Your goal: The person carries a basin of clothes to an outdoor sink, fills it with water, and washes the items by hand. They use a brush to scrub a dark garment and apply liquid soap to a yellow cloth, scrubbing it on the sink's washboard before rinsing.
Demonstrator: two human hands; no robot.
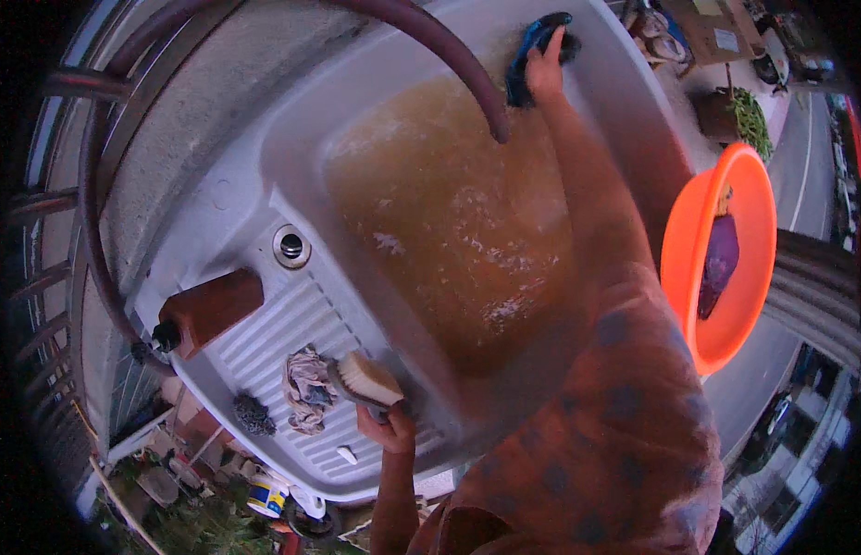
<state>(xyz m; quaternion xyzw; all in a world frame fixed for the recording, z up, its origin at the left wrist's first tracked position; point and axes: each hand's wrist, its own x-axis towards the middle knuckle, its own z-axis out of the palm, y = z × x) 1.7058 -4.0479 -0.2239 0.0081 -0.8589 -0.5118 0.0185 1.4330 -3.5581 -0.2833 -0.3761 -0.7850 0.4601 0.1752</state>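
Note:
In my left hand point(390, 431) is a scrub brush point(367, 381) with pale bristles turned up, held over the ribbed washboard of a light grey sink point(291, 153). My right arm reaches across the basin to its far end. There my right hand point(544, 74) grips a black-and-blue shoe-shaped thing point(520, 78) against the wall; its exact kind is unclear. Murky brown water point(449, 222) with patches of foam fills the basin. Close to the brush lie a crumpled pale cloth point(309, 388), a dark scouring pad point(253, 414) and a small white piece point(347, 454).
A brown bottle point(211, 313) with a black cap lies on the washboard's left side, near a round drain fitting point(291, 247). A thick hose point(439, 42) arches over the basin. On the right stands an orange tub point(675, 268) with a purple item point(720, 264) inside. Metal railings line the left.

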